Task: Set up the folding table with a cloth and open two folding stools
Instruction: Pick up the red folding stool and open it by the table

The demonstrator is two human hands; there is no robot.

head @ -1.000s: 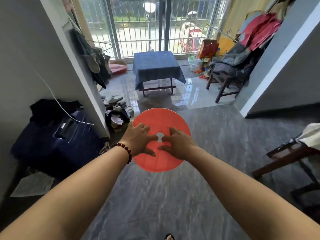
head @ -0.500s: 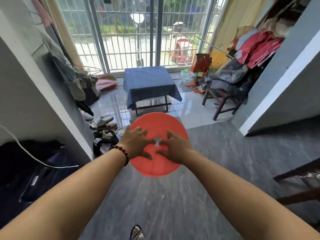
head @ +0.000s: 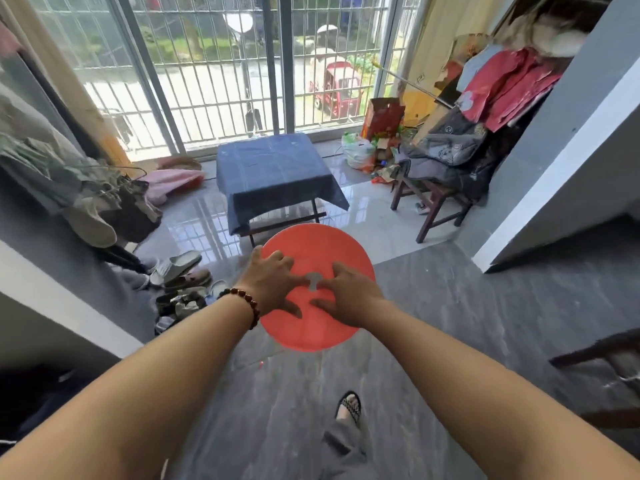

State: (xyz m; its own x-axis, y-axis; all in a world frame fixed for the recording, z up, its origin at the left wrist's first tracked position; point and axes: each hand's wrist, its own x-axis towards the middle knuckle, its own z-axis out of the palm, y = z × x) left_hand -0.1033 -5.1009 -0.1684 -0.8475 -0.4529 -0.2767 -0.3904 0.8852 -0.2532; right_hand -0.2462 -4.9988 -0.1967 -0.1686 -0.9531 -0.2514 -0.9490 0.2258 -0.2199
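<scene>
A flat round red folding stool (head: pixel 313 247) hangs in the air in front of me, over the grey floor. My left hand (head: pixel 273 282) and my right hand (head: pixel 349 296) lie on its top, with fingertips hooked at the small hole in its centre, and together they hold it up. Beyond it stands the folding table (head: pixel 287 225), draped with a blue cloth (head: pixel 277 171), in front of the barred window. What is under the red disc is hidden. I see no other stool.
Several shoes (head: pixel 180 268) lie on the floor at the left, under hanging clothes (head: pixel 69 174). A wooden bench (head: pixel 433 202) piled with clothes stands right of the table. A grey wall corner (head: pixel 554 188) juts in at the right. My sandalled foot (head: pixel 348 407) is below.
I have walked forward: the cloth-covered table and the window are nearer and larger. The red stool stays in both hands, held the same way.
</scene>
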